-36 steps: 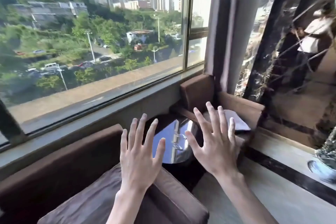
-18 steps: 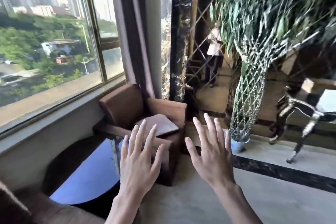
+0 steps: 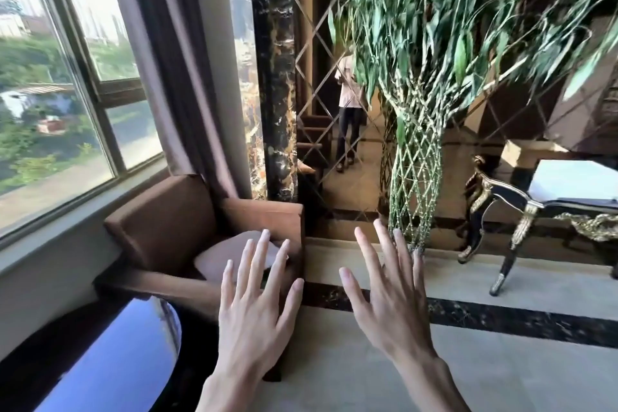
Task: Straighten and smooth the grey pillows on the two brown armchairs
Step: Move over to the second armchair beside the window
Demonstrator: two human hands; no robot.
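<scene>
A brown armchair (image 3: pixel 160 221) stands in the corner under the window, beside the curtain. A grey pillow (image 3: pixel 220 256) lies on its seat, partly hidden by my left fingers. My left hand (image 3: pixel 255 308) hovers in front of the chair's near armrest, fingers spread, holding nothing. Further right, my right hand (image 3: pixel 389 304) is raised over the floor, also spread and empty. Neither hand touches the pillow. The other armchair is out of view.
A round glossy dark table (image 3: pixel 110 354) sits at lower left, close to the armchair. A tall plant with a woven stem (image 3: pixel 414 177) stands right of the chair before a mirrored wall. An ornate black-and-gold table (image 3: pixel 535 207) is at far right.
The view has swung right, away from the near armchair and its pillow, and closer to the far armchair. Both hands stay raised and spread in front of me.
</scene>
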